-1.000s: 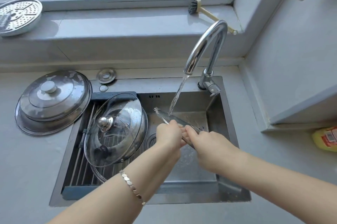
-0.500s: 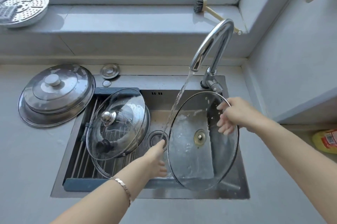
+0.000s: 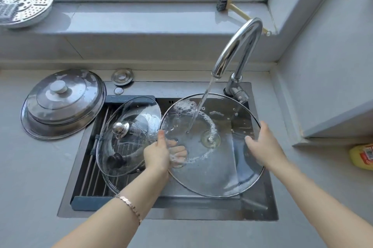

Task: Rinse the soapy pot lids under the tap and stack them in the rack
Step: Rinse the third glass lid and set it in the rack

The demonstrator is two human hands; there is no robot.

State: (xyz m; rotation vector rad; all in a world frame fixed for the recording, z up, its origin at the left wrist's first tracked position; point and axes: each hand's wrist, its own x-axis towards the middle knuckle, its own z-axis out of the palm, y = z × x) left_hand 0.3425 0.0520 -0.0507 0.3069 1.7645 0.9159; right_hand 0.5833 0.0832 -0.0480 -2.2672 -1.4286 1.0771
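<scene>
Now both hands, left (image 3: pixel 159 154) and right (image 3: pixel 262 146), grip the glass lid's (image 3: pixel 212 167) opposite rims under the tap (image 3: pixel 236 49).

The large round clear glass lid (image 3: pixel 214 159) at the frame's centre is glossy, wet and foam-streaked, edged with a thin bright metal rim. Left of it, the smaller clear glass lids (image 3: pixel 129 136) shine alike; one carries a polished chrome knob, another a dark matt one. The curved chrome tap (image 3: pixel 238 45) is mirror-smooth. The dark steel sink (image 3: pixel 260 213) looks brushed and dull. At left, the domed stainless-steel lid (image 3: pixel 62 102) gleams. The grey countertop (image 3: pixel 30 187) appears matt and smooth. The wooden-handled brush (image 3: pixel 234 8), upper right, has dark bristles.
</scene>
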